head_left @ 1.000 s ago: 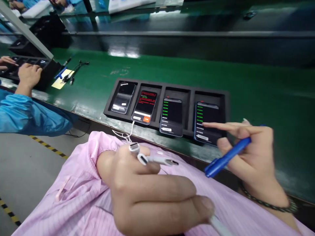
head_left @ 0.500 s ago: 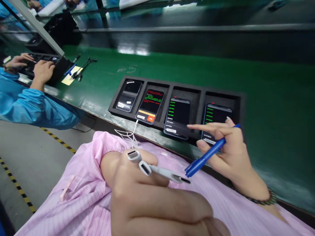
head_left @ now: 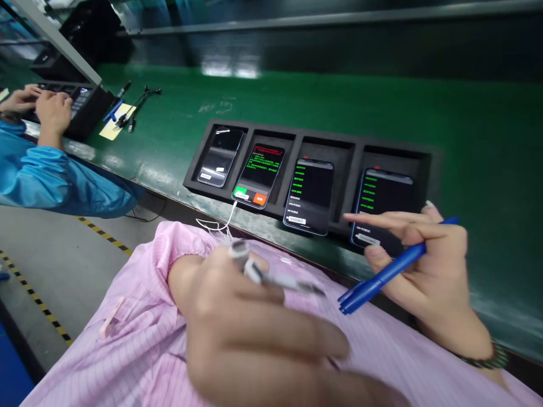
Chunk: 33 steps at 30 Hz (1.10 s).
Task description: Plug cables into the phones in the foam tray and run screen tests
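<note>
My left hand [head_left: 263,333], close to the camera and slightly blurred, is closed around several white USB-C plugs [head_left: 254,272]. In my right hand [head_left: 436,271] a blue pen [head_left: 382,281] is gripped, while the index finger points left over the tray. Under these fingers lies a phone [head_left: 384,198] with green text lines. Left of it, another phone [head_left: 311,195] shows a similar list. A third phone [head_left: 261,175] has green and orange buttons and a white cable [head_left: 232,213] at its lower end. The leftmost phone [head_left: 221,155] has a dark screen. All lie in a black foam tray [head_left: 358,148].
At the left, a co-worker's blue sleeve [head_left: 63,175] and hands [head_left: 53,110] are at another black tray [head_left: 91,113]. A yellow note [head_left: 112,130], pens and a short black cable [head_left: 142,102] lie between the trays on the green bench [head_left: 169,147].
My right hand has moved right, away from the middle-right phone. The third phone's lower button has turned from yellow to green, with more green text. The view has shifted slightly.
</note>
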Available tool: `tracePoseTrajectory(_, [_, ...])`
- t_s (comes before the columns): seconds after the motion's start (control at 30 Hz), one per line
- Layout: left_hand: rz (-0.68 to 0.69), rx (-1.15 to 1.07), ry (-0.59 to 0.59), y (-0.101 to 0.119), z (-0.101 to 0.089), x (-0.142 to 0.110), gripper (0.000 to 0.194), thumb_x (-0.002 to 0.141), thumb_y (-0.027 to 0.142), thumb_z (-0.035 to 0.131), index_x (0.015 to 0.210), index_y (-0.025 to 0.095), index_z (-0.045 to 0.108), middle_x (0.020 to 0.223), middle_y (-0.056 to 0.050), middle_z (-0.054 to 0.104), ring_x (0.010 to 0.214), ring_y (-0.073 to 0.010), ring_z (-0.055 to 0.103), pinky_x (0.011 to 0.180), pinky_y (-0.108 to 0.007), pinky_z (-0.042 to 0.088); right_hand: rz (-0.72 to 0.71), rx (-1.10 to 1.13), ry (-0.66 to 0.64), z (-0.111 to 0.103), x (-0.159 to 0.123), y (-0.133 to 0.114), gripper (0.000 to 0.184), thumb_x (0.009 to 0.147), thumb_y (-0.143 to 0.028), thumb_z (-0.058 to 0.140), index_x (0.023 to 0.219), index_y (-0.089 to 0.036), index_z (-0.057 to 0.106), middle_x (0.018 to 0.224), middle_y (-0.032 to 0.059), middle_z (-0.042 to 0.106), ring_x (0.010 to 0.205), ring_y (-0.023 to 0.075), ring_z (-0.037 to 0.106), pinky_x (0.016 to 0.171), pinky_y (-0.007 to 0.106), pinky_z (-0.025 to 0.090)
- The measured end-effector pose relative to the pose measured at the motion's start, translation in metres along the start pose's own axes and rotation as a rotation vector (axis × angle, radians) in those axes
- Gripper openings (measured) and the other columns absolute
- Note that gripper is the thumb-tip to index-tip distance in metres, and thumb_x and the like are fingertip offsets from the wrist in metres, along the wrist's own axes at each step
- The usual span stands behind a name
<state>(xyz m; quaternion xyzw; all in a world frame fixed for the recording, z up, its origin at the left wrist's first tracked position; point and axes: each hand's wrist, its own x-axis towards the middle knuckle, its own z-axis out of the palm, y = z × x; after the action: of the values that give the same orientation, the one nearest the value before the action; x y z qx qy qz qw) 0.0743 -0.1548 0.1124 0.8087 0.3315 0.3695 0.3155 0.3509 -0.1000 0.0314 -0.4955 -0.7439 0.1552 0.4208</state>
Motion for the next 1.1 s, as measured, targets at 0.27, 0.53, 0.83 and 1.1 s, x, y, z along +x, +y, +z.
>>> tracePoseTrajectory(0.27, [-0.641, -0.341, -0.069, -0.107, -0.043, 0.000, 0.048, 0.083, 0.061, 0.072, 0.101, 0.017, 0.075, 0.079, -0.006, 0.072, 0.045, -0.0078, 0.048, 0.042, -0.022, 0.036, 0.004, 0.166, -0.151, -0.009, -0.003, 0.008, 0.019, 0.094, -0.036, 0.052, 0.091, -0.029, 0.035, 0.104, 0.0088, 0.078, 0.104, 0.0328, 0.068, 0.115, 0.072, 0.027])
tracePoseTrajectory(0.53, [-0.825, -0.704, 1.496, -0.170, -0.074, -0.052, 0.030, 0.100, 0.024, 0.029, 0.071, 0.022, 0.035, 0.048, 0.011, 0.028, 0.031, -0.0074, 0.014, 0.041, -0.024, 0.018, -0.225, -0.049, -0.209, 0.015, 0.006, 0.022, 0.026, 0.100, -0.044, 0.046, 0.119, -0.029, 0.053, 0.087, 0.0036, 0.063, 0.089, 0.0289, 0.067, 0.110, 0.083, 0.017])
tracePoseTrajectory(0.83, [0.054, -0.232, 0.869, -0.123, -0.016, -0.001, 0.029, 0.091, 0.038, 0.067, 0.071, 0.018, 0.060, 0.059, 0.002, 0.053, 0.054, -0.0093, 0.048, 0.058, -0.023, 0.040, -0.186, -0.053, -0.204, 0.010, 0.001, 0.020, 0.024, 0.098, -0.041, 0.050, 0.120, -0.032, 0.053, 0.089, 0.0045, 0.066, 0.092, 0.0334, 0.068, 0.116, 0.082, 0.013])
tracePoseTrajectory(1.1, [-0.230, -0.708, -0.442, -0.105, 0.038, 0.039, 0.041, 0.093, 0.049, 0.063, 0.069, 0.018, 0.052, 0.058, 0.002, 0.048, 0.050, -0.0092, 0.039, 0.048, -0.025, 0.031, -0.167, -0.049, -0.132, 0.007, -0.010, 0.017, 0.015, 0.099, -0.038, 0.049, 0.110, -0.030, 0.055, 0.088, 0.0020, 0.067, 0.091, 0.0303, 0.069, 0.119, 0.076, 0.019])
